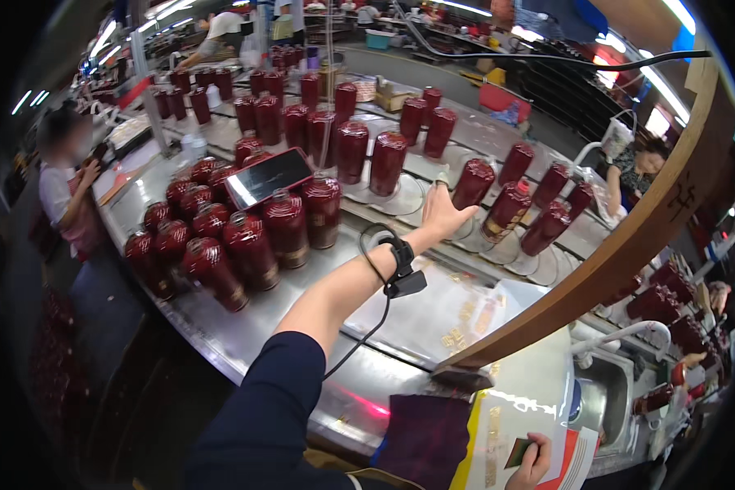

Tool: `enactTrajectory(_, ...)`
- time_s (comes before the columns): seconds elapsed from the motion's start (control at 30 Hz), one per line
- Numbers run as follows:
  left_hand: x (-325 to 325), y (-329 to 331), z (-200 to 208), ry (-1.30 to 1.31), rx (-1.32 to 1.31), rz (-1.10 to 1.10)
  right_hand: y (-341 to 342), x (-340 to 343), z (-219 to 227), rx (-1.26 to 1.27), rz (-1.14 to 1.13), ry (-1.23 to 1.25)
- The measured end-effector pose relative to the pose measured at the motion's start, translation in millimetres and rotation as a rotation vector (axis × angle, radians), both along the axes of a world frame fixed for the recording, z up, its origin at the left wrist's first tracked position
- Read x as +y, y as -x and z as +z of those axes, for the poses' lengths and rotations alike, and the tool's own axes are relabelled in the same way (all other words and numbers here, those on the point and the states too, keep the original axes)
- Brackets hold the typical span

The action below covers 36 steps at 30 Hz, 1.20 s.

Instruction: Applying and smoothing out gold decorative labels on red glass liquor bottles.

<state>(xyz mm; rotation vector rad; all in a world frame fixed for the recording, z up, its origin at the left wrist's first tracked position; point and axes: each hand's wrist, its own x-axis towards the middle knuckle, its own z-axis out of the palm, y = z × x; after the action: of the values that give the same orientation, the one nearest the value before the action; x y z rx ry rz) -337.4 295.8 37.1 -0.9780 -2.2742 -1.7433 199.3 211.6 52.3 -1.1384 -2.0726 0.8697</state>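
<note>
Navy sleeve (pixel 257 404) nearest, left arm running forward from it; wooden beam (pixel 629 260) taken as landmark. Black wrist device (pixel 402 265) with trailing cable on that arm, to the left of the beam. Left hand (pixel 445 214) also left of the beam, farther out than its lower end: fingers stretched, thumb spread wide, not wrapped round anything. Something pale at its fingertips, too small to identify. Just beside the thumb, a dark red bottle (pixel 474 184), upright on the line, left of the beam; contact cannot be told.

Between that bottle and the beam, a gold-patterned bottle (pixel 505 214) with a bright red cap. More red bottles farther left of the beam, in rows. Tight cluster (pixel 224 241) of them well left of the beam on the metal bench (pixel 322 306); phone (pixel 269 177) lying tilted across their tops.

Right hand (pixel 532 465) nearer than the beam's foot, fingers curled, gripping a small dark green piece (pixel 518 452). Clear sheet (pixel 531 400) with gold pieces just beside it, below the beam. Dark cloth (pixel 425 433) left of the sheet, nearer than the beam's foot. Steel sink (pixel 625 388) right of the beam's lower end.
</note>
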Motion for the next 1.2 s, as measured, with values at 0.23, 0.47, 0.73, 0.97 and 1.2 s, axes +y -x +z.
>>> enactTrajectory(0.23, 121.5, 8.4, -31.0, -0.119, -0.023, -0.010, -31.5, -3.8, -25.7, -0.016, -0.193, 0.063)
enactTrajectory(0.47, 147.9, 10.5, -52.7, -0.315, -0.167, -0.005, -9.4, -2.9, -29.1, -0.076, -0.164, -0.019)
enactTrajectory(0.73, 110.8, 6.1, -60.5, -0.370, -0.136, -0.150, 18.0, 51.2, -23.2, 0.069, -0.065, 0.057)
enactTrajectory(0.97, 86.8, -6.8, -46.9, -0.109, -0.075, -0.149, 137.2, 124.5, 53.7, 0.125, 0.324, -0.239)
enactTrajectory(1.2, 31.7, 8.7, 18.5, -0.335, 0.634, 0.189, 242.4, 185.9, 72.7, 0.081, 0.479, -0.529)
